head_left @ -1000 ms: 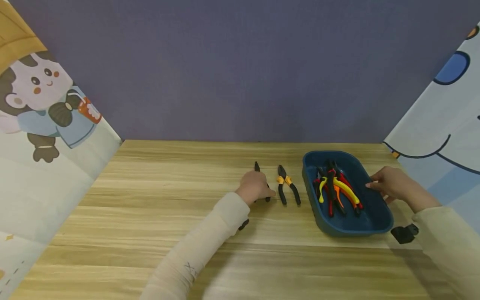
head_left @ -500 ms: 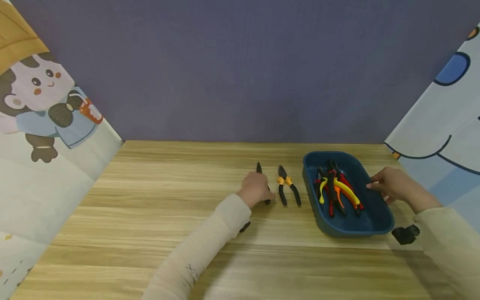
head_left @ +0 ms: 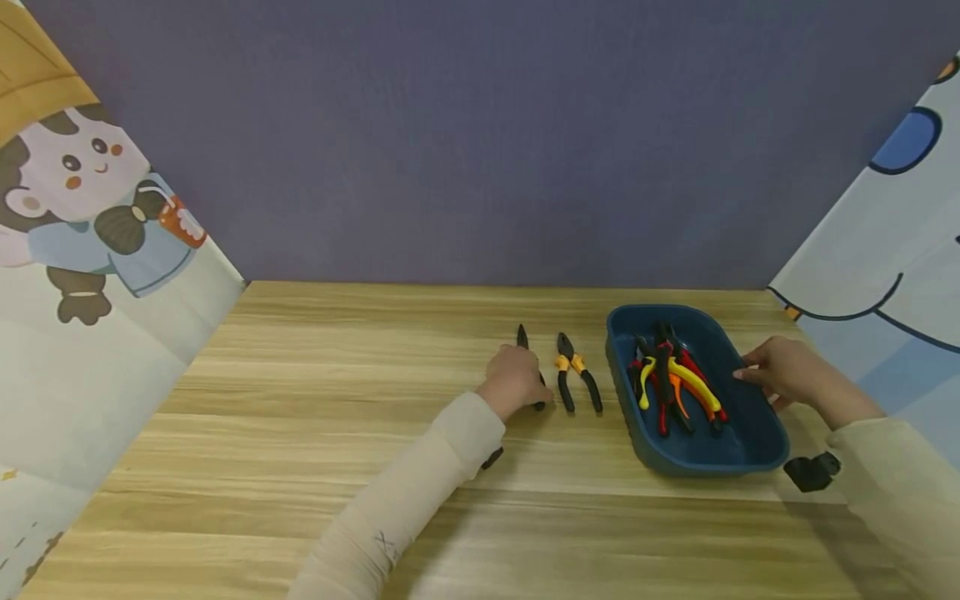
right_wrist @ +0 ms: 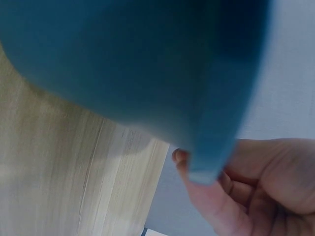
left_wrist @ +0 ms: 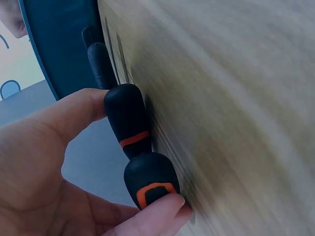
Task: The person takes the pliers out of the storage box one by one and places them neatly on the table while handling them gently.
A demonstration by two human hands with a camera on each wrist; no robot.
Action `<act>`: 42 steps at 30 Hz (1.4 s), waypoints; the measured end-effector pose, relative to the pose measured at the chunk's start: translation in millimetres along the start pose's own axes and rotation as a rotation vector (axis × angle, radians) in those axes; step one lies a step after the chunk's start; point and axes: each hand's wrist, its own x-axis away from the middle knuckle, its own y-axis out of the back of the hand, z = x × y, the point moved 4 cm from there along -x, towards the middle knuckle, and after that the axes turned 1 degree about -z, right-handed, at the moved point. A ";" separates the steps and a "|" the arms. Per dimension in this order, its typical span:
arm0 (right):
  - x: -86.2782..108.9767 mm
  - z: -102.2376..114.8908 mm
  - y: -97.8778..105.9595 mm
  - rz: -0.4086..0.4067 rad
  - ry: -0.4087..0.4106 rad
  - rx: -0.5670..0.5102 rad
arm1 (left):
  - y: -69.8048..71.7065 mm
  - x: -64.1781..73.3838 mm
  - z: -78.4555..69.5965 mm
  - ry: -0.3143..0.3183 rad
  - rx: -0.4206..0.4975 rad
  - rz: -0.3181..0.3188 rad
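Near the middle of the table, my left hand [head_left: 512, 379] grips a pair of pliers [head_left: 522, 335] by its black handles. In the left wrist view the thumb lies against one handle [left_wrist: 127, 110] and the fingertips against the other, which bears an orange mark; the pliers' jaws are hidden there. Just to the right lies a second pair of pliers [head_left: 576, 363] with yellow-and-black handles spread apart. My right hand [head_left: 795, 371] pinches the right rim of a dark blue bin [head_left: 750, 433]. Several pliers with red, yellow, orange and black handles [head_left: 693, 385] are piled inside it.
The wooden table [head_left: 315, 383] meets a dark grey-blue panel [head_left: 480, 150] at the back. Cartoon-printed walls stand at left and right. A small black object [head_left: 812, 472] sits at the right sleeve's cuff, and another dark piece [head_left: 492, 457] shows beside the left cuff.
The tip of the gripped pliers has shifted slightly to the right, along with my left hand. My right hand stays on the bin's rim, and the bin has hardly moved.
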 end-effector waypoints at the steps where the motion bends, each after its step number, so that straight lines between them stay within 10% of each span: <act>1: -0.2 -0.4 0.0 -0.003 -0.001 -0.001 | -0.1 0.2 -0.1 0.004 -0.004 0.001; 42: -1.6 -2.5 -0.3 -0.006 0.006 0.003 | 43.2 9.0 -28.3 -0.099 -0.017 -0.022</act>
